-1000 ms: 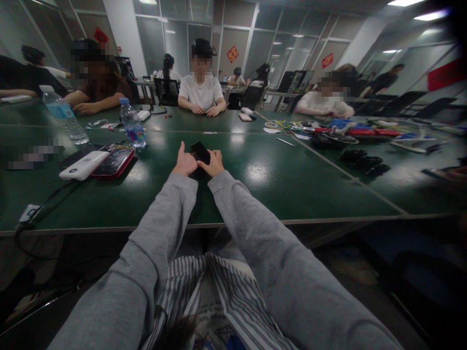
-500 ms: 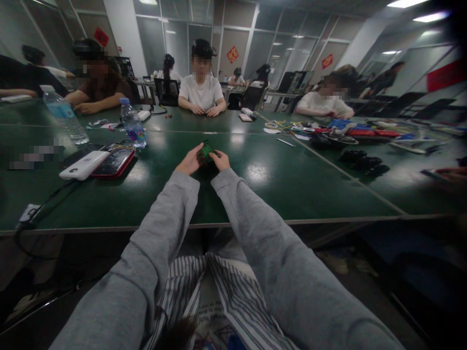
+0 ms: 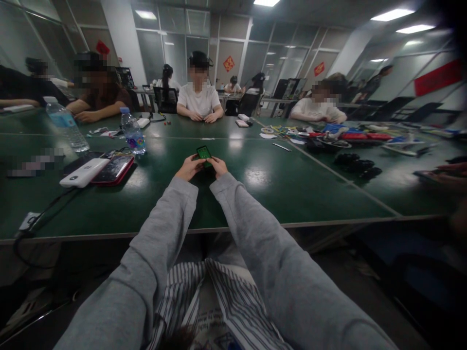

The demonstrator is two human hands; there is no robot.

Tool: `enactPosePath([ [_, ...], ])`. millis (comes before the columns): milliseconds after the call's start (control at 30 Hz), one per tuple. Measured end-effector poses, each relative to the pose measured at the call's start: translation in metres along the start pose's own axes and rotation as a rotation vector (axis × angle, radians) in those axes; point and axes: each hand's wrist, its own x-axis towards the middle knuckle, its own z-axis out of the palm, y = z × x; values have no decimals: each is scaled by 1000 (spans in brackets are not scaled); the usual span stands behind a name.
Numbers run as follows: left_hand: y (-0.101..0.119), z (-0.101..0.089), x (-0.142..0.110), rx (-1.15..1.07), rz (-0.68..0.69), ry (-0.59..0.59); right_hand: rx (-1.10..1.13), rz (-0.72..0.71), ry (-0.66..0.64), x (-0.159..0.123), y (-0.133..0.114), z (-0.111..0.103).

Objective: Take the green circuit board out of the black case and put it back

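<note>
Steady the green-faced panel (image 3: pixel 204 152) evenly between the left hand (image 3: pixel 189 167) and the right hand (image 3: pixel 219 167), whose fingers grasp its lower part over the counter (image 3: pixel 292 194) (whether it touches the surface cannot be told), applying light, equal pressure to prevent twisting.
</note>
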Motion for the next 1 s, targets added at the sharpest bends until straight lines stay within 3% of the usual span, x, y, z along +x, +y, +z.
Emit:
enactPosePath([
  [267, 0, -1, 2, 2, -3, 11, -2, -9, -11, -1, -1, 0],
  [533, -1, -1, -3, 94, 100, -23, -35, -44, -18, -4, -4, 0],
  [800, -1, 11, -7, 4, -21, -34, -118, -92, 72, -7, -8, -2],
  [900, -1, 19, -11, -86, -115, -72, -303, -192, 147, -14, -14, -6],
  [1000, -1, 24, -14, -164, -203, -140, -629, -400, 164, -24, -21, -8],
])
